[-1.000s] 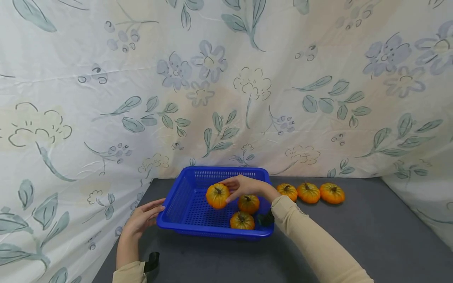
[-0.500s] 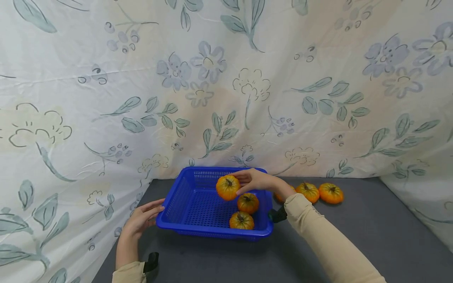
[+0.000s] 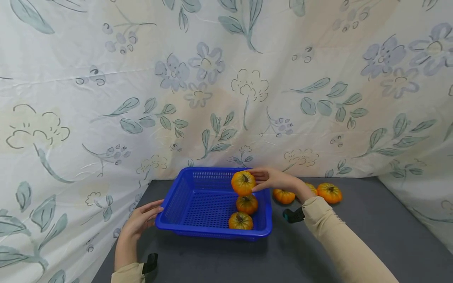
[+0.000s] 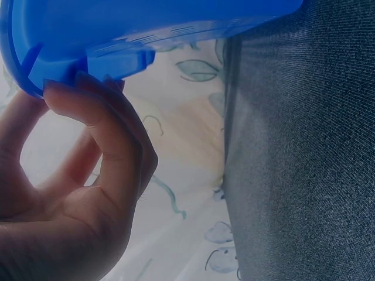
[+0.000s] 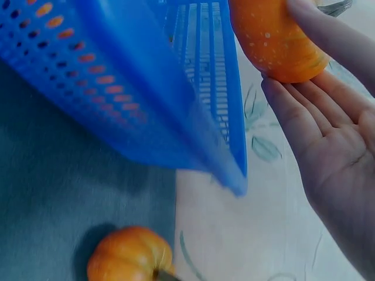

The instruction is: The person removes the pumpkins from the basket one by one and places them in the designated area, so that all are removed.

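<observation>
My right hand (image 3: 274, 179) pinches a small orange pumpkin (image 3: 243, 183) between thumb and fingers, over the back right part of a blue plastic basket (image 3: 214, 235). In the right wrist view, the held pumpkin (image 5: 278, 41) shows above the fingertips, beside the basket's rim. Two more pumpkins sit inside the basket on its right side, one farther back (image 3: 247, 204) and one near the front wall (image 3: 240, 221). At the basket's left side, my left hand (image 3: 139, 220) grips the rim; the left wrist view shows its curled fingers (image 4: 108, 134) at the rim's corner.
Right of the basket, a row of pumpkins lies on the dark grey table (image 3: 368, 220): one by the basket (image 3: 284, 196), one partly behind the right wrist (image 3: 311, 188), one at the end (image 3: 330, 193). A flowered cloth (image 3: 226, 98) hangs behind the table and along its sides.
My right hand has carried the pumpkin up and to the right, from the basket's middle toward its back right corner. The left hand stays at the rim.
</observation>
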A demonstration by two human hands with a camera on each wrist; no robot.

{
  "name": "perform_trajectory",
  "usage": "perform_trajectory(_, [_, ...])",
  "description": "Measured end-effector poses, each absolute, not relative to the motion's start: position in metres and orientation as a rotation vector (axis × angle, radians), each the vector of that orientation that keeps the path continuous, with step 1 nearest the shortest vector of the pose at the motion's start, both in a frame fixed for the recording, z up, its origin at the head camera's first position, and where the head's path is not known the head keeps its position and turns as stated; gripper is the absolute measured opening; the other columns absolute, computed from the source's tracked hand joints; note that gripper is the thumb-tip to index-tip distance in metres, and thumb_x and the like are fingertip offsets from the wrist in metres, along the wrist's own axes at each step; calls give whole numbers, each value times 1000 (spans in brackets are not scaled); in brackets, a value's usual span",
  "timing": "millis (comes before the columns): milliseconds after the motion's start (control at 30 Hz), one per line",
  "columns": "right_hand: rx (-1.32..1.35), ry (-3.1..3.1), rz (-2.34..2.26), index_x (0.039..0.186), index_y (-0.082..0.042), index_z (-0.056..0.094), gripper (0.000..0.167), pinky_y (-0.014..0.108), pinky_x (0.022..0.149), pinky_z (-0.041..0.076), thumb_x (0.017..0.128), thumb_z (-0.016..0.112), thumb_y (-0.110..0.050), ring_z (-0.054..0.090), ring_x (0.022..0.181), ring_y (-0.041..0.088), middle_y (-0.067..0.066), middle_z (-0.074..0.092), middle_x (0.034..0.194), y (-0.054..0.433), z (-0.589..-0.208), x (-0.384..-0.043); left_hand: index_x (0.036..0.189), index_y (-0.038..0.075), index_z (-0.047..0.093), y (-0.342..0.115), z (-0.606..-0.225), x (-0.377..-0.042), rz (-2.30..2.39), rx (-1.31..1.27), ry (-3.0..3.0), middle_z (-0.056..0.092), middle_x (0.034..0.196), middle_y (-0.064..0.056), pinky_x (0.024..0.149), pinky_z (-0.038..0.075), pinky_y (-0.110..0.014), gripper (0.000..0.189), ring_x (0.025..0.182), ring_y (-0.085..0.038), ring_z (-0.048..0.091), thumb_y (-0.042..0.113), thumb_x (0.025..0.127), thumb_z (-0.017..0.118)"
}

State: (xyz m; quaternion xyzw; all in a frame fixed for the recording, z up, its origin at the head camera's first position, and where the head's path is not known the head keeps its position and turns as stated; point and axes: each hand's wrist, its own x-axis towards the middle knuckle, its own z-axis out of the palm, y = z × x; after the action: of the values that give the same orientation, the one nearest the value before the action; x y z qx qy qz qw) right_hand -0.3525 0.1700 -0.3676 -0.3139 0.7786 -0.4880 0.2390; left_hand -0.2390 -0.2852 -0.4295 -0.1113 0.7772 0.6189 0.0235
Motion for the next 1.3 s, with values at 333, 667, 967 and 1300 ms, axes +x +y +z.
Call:
perform_trajectory(333, [-767,2224,-1363,152,-13,33,76,51,115,30,89,72,-27,29,147,34,13,28,160,207,-373,-351,144,6,47,-287,-433,-241,1903,-361,2395,66,121,5,80,52,-31,66,96,-6,66,32,89,71])
perform_trajectory(667, [-666,2267,-1385,153,-4,26,81,54,115,28,90,71,-27,26,147,40,21,26,159,240,-383,-346,144,5,47,-288,-431,-239,1897,-366,2388,67,118,7,80,51,-30,66,95,-6,66,32,89,71])
perform_trajectory(967, [-591,2295,-1407,153,-2,26,82,55,115,27,90,70,-29,24,147,42,22,25,159,265,-396,-337,143,5,48,-289,-430,-241,1905,-347,2383,68,115,8,80,52,-30,64,93,-6,66,31,90,71])
perform_trajectory(1300, [-604,2260,-1371,151,5,25,78,53,113,32,92,68,-23,24,145,46,29,21,157,290,-417,-327,144,5,47,-292,-432,-241,1903,-336,2388,68,114,8,80,52,-29,64,92,-6,66,32,90,70])
